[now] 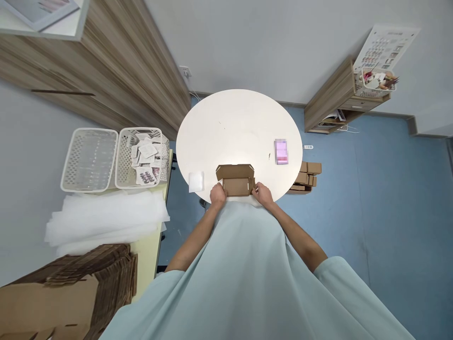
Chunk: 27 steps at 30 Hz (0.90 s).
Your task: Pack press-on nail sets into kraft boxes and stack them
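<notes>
A small brown cardboard box [236, 187] rests near the front edge of the white round table [240, 123], its lid flap raised on the far side. My left hand [218, 194] grips the box's left side, fingers closed round the edge. On the opposite side, my right hand [262, 193] pinches the right side wall. Left of the box lies a white wrapped packet [196, 182]. A pink, blurred rectangular item [281, 151] sits toward the table's right edge.
On a side table at left stand two white baskets, one with clear plastic pieces [94, 160], one with printed cards [146, 158]. White foam sheets [109, 215] and flattened cardboard boxes [106, 288] lie below them. Folded small boxes [307, 177] are stacked right of the table.
</notes>
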Available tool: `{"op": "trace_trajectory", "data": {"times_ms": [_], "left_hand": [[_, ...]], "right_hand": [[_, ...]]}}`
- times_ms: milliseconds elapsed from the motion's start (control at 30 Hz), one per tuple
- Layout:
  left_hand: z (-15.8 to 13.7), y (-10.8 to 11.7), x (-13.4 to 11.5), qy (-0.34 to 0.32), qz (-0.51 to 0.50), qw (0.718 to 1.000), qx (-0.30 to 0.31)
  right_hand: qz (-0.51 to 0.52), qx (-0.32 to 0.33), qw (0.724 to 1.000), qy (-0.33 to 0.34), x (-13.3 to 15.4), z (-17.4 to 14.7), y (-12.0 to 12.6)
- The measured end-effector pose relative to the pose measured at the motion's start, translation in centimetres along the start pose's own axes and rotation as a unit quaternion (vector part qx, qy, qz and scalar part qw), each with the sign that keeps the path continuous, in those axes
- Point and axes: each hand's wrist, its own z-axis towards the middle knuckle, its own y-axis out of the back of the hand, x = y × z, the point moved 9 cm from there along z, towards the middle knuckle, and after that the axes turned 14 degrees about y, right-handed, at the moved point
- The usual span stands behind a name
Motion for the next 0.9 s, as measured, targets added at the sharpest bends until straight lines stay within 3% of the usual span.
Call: {"op": "trace_trajectory", "data": {"times_ms": [200,567,767,900], "left_hand": [[-0.2,0.1,-0.3,-0.001,0.008,1.000,-0.002],[-0.4,-0.2,-0.2,0.003,0.004,1.000,-0.004],[-0.6,-0.4,0.3,0.011,-0.019,1.000,0.007],[-0.8,-0.4,0.5,0.013,-0.028,1.000,0.003]], "right_hand": [[-0.090,0.077,0.990,0.079,3.7,0.4,-0.8],[-0.112,0.128,0.981,0.097,3.9,2.8,-1.2],[-0.101,0.113,0.987,0.051,2.8,2.6,-1.5],[-0.090,0.092,0.992,-0.013,1.5,1.9,-1.1]]}}
